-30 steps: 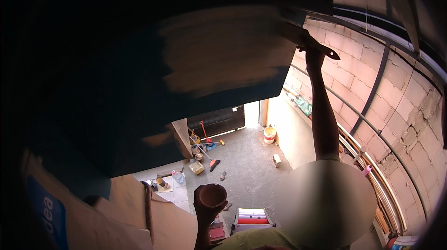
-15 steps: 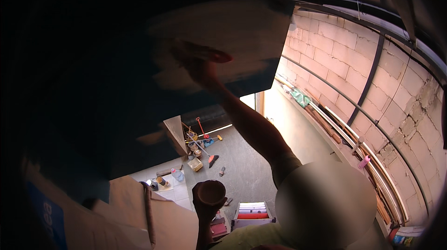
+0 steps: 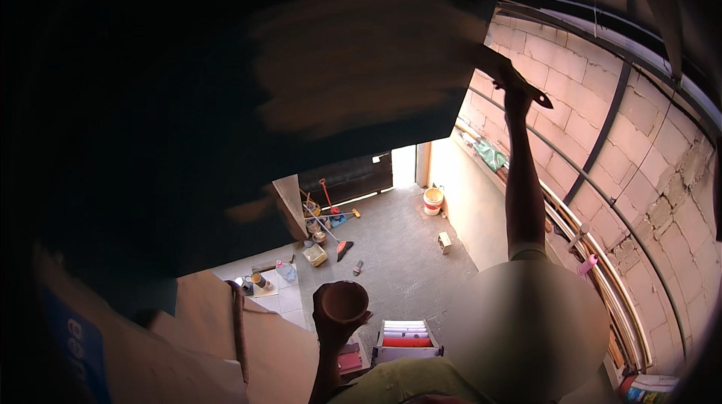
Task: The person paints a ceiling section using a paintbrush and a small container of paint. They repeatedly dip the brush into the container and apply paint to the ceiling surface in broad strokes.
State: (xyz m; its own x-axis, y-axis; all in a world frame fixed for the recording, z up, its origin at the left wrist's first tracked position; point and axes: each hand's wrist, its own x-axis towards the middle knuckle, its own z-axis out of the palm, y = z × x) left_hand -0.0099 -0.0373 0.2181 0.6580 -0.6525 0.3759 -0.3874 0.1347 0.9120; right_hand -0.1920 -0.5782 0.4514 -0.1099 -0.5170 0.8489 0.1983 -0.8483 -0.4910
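My right hand (image 3: 516, 96) is raised at the upper right, closed round a flat paintbrush (image 3: 540, 97). The handle's holed end sticks out to the right; the dark bristle end reaches the right edge of a big dark panel (image 3: 218, 148). A paler, streaked patch of paint (image 3: 361, 58) covers the panel's upper part. Low in the view, my left hand (image 3: 327, 329) grips a round brown cup (image 3: 345, 302) with its open top facing up. Shadow hides what is inside the cup.
A stepladder (image 3: 407, 335) stands below me. Brooms and a dustpan (image 3: 338, 217), a white bucket (image 3: 433, 201) and a small box (image 3: 444, 242) are on the floor. Pipes (image 3: 579, 231) lie along the block wall (image 3: 571, 73). Bottles and cans (image 3: 261, 281) stand at lower left.
My right hand has swept the paintbrush from the middle of the panel rightward to its edge. My left hand with the cup has barely moved. The bucket and small box have come into sight.
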